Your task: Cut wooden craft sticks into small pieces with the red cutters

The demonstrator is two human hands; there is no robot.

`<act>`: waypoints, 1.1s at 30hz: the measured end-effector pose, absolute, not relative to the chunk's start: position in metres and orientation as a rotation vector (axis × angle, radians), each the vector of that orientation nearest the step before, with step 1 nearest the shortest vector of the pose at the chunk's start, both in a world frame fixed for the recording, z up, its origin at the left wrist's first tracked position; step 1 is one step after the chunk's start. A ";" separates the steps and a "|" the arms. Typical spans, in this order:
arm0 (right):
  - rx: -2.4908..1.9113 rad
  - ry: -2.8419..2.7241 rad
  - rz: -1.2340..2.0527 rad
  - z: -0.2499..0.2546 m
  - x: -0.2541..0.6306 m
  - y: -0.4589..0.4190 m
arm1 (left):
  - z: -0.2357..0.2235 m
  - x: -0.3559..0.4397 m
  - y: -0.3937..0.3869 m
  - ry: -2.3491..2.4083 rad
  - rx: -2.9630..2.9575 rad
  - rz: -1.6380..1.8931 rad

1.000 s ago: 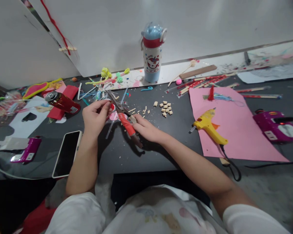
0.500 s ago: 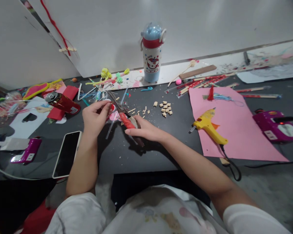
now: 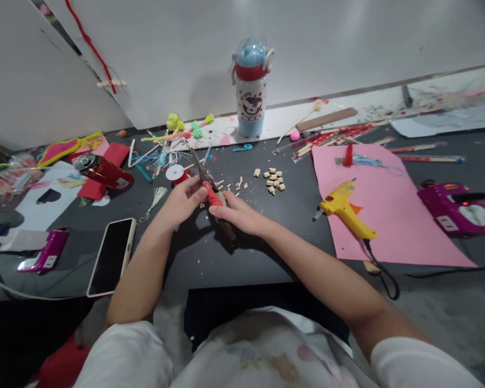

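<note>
A pair of scissors with red-wrapped handles points away from me over the middle of the table, blades uppermost. My right hand is closed round its handles. On the left side, my left hand has thumb and fingers pressed together at the scissors, near where blades and handles meet. Any small thing between those fingers is hidden. Just beyond the left hand stands a spool with a white top and red sides. Small cut pieces of wooden stick lie in a loose group to the right of the blades.
A yellow glue gun rests on pink paper at right, beside a purple power block. A bottle stands at the back. A phone, a red can and a pale tassel lie left.
My left hand has moved right and toward me, from near the spool to the scissors. The spool and pale tassel now show. The clear strip under the scissors is mostly covered.
</note>
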State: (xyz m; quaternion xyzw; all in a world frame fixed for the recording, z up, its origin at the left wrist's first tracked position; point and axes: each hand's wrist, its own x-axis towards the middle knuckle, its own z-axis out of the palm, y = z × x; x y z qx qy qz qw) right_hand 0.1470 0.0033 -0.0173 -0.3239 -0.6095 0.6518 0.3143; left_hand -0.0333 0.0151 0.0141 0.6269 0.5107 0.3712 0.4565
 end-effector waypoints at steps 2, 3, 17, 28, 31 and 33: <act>-0.923 -1.621 1.684 -0.018 0.145 0.003 | 0.015 -0.027 0.010 1.216 1.533 0.877; -0.951 -1.630 1.680 -0.017 0.145 0.003 | 0.016 -0.024 0.008 1.211 1.523 0.884; -1.076 -1.770 1.610 -0.002 0.147 -0.002 | 0.010 -0.012 -0.001 1.094 1.401 1.006; -1.080 -1.794 1.496 -0.015 0.144 -0.002 | 0.005 -0.012 0.000 1.109 1.402 1.059; -1.061 -1.788 1.493 -0.016 0.145 -0.001 | 0.002 -0.013 0.000 1.109 1.406 1.069; -1.046 -1.774 1.498 -0.015 0.146 -0.001 | 0.001 -0.013 0.000 1.104 1.406 1.075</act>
